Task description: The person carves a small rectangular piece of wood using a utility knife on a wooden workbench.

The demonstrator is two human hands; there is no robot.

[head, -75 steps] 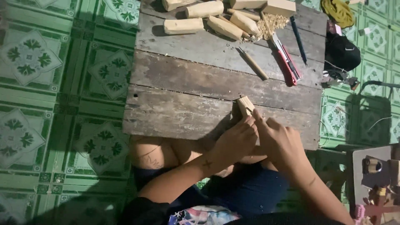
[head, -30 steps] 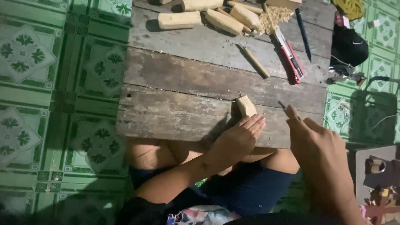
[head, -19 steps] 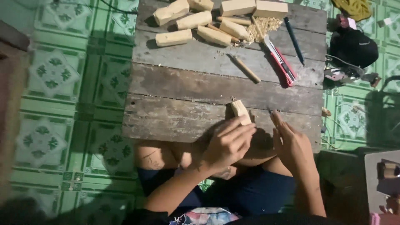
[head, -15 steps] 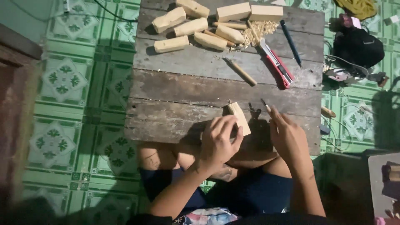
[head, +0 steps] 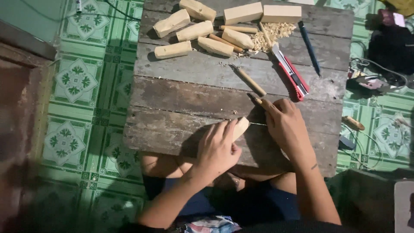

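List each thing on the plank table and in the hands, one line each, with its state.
left hand: closed around a wood block, pressing it on the table
wood block: held, its end sticking out past the fingers
right hand: gripping a wooden-handled tool
wooden-handled tool: held, tip near the block
second carving tool: lying loose
utility knife: lying flat; blade cannot be told
pen: lying flat
carved wood pieces: piled at the far end
shavings: heaped

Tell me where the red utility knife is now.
In the head view, the red utility knife lies on the wooden table, right side, between the wood shavings and the dark pen.
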